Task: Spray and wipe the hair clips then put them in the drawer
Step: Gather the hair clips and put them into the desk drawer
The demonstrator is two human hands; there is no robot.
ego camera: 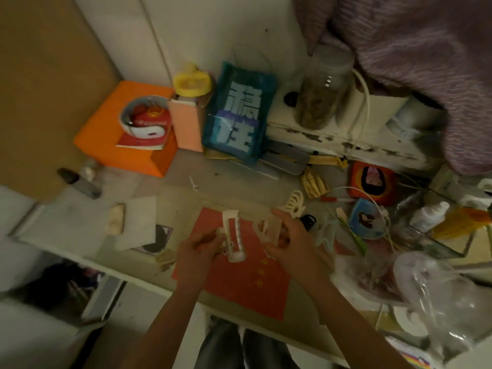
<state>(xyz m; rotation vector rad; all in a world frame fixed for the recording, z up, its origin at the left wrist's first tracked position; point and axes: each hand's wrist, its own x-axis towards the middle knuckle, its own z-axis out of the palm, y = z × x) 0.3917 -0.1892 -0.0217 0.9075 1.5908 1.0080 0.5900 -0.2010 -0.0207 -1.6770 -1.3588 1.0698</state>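
Mid-task, early by the look of it. Left hand (198, 249) grips a cream rectangular hair clip (234, 237) by its lower end, fingers curled round it, over the red sheet (234, 283) on the worktop (170, 177). Right hand (290, 242) has its grip closed on a second pale clip (269, 230), partly hidden by the fingers. More clips still lie on the worktop at about 1 o'clock from the right hand: a cream claw clip (294, 202) and a small black clip (308, 221), just beside each other. No cloth in either hand; whether the held clips are already wiped, cannot tell. White folded cloth or paper (138, 222) lies at 9 o'clock from the hands, a dark-capped bottle (80, 182), maybe the spray, at 10 o'clock. Drawer not identifiable; nothing seen stored yet.

Containers: clear jar (322, 89) at 1 o'clock holds brownish contents, unclear what. White bowl (145, 115) on the orange box (119, 134) at 11 o'clock holds red and yellow items. Clear glass box (436, 230) at 3 o'clock holds a white bottle (428, 215).
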